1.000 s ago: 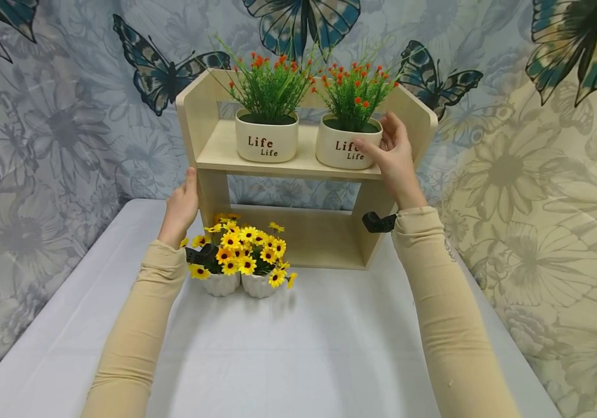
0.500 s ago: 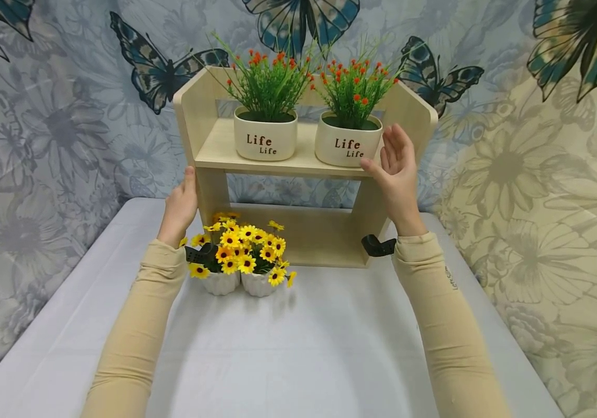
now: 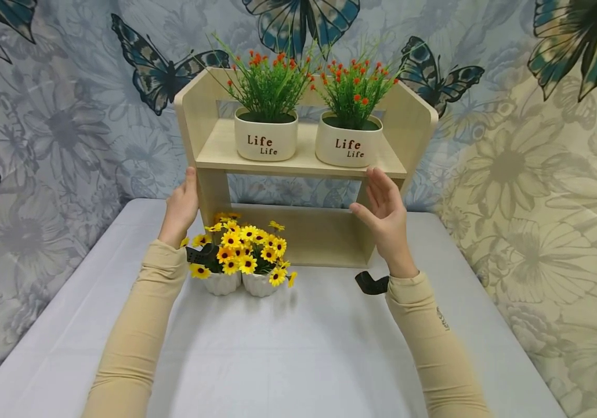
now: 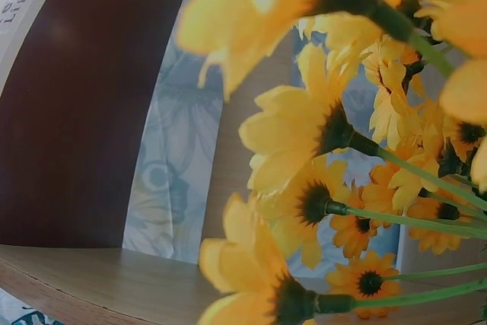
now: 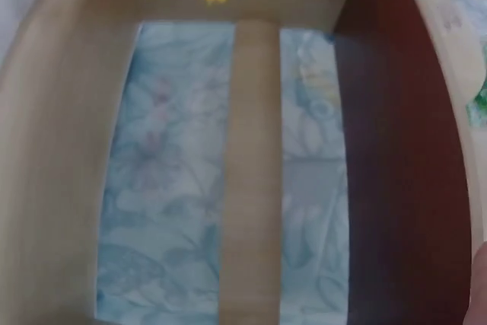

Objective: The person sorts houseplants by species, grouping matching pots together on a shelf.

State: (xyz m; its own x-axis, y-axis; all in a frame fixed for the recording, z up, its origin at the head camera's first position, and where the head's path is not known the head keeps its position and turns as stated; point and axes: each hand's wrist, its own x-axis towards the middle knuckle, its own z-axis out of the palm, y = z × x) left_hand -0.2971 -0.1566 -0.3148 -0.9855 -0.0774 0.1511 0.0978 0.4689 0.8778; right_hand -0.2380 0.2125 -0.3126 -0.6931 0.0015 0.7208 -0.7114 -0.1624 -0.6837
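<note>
A two-tier wooden shelf (image 3: 298, 164) stands at the back of the table. On its upper board sit two white oval pots marked "Life", the left pot (image 3: 266, 142) and the right pot (image 3: 347, 145), each with green grass and small red flowers. My left hand (image 3: 179, 206) rests against the shelf's left side panel, thumb up along its front edge. My right hand (image 3: 388, 217) is in front of the right side panel, fingers extended and thumb apart, holding nothing. Two small white pots (image 3: 259, 285) of yellow daisies (image 3: 246, 244) stand before the shelf's lower left, close to my left wrist.
A white cloth (image 3: 288, 360) covers the table. Behind the shelf hangs a blue backdrop (image 3: 79, 128) printed with butterflies and flowers. In the right wrist view, a pale wooden slat (image 5: 251, 173) crosses the lower tier's back, with the backdrop showing on both sides.
My right hand has let go of the right "Life" pot and moved down to below the upper board's front edge. The left hand and the pots have stayed in place.
</note>
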